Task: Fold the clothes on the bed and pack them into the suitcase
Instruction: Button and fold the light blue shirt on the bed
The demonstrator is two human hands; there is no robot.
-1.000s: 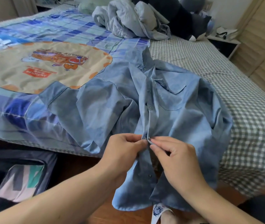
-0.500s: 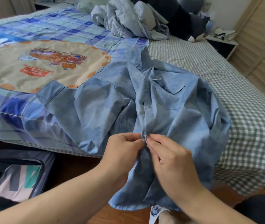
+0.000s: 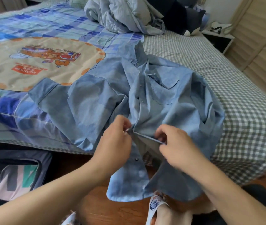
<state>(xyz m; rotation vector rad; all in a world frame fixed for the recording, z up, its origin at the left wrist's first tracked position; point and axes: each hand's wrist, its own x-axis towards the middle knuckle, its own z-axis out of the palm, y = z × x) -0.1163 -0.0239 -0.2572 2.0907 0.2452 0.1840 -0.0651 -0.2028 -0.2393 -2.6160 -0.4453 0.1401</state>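
At frame centre, the left hand (image 3: 114,143) and right hand (image 3: 176,143) each pinched the placket of the crumpled light-blue button-up shirt (image 3: 153,101) on the bed (image 3: 226,88), seemingly buttoning it; next likely came smoothing and folding.

Bed (image 3: 226,88) fills most of the view, covered by a grey-and-white checked sheet, bare on the right side. On the left half lies a blue plaid quilt (image 3: 51,25) with a large tan oval panel bearing a cartoon print. Near edge, centre: a blue denim shirt (image 3: 161,98) spread front-up, collar toward the far side, its tail hanging over the bed edge; its left sleeve lies across the quilt. Far side: a crumpled pale blue-grey heap of clothes (image 3: 120,15), with dark garments (image 3: 182,17) just to its right. Wooden floor (image 3: 120,208) in front of the bed carries an open dark suitcase (image 3: 44,161) at near left.
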